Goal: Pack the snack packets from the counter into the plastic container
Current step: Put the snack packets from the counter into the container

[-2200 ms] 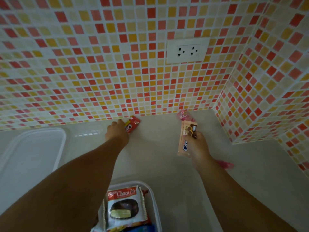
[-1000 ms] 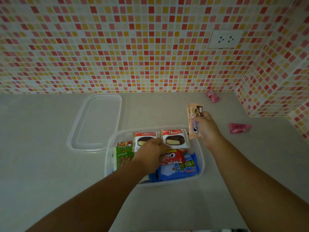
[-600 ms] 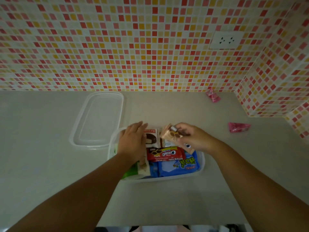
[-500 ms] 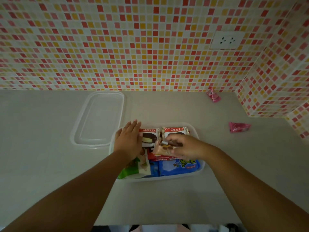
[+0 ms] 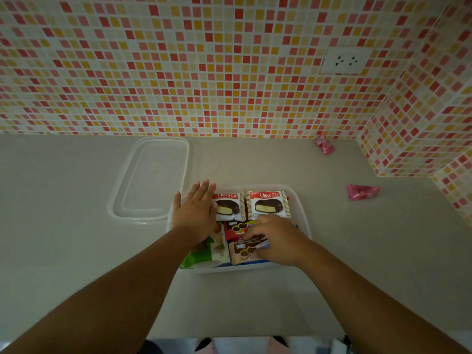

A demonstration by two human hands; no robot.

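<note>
A clear plastic container sits on the counter, holding several packets: two Choco Pie packets at its far side, a red cookie packet in the middle and a green snack packet at the near left. My right hand is inside the container, its fingers on a tan cookie packet at the near side. My left hand lies flat with fingers spread over the container's left part. Two pink packets lie on the counter, one by the back wall, one at the right.
The container's clear lid lies flat on the counter just left of the container. Mosaic tile walls close off the back and the right corner, with a white socket on the back wall. The counter's front edge runs along the bottom.
My right hand carried the tan cookie packet from beside the container down into its near side. My left hand let go of the red packet inside and now lies flat on the left.
</note>
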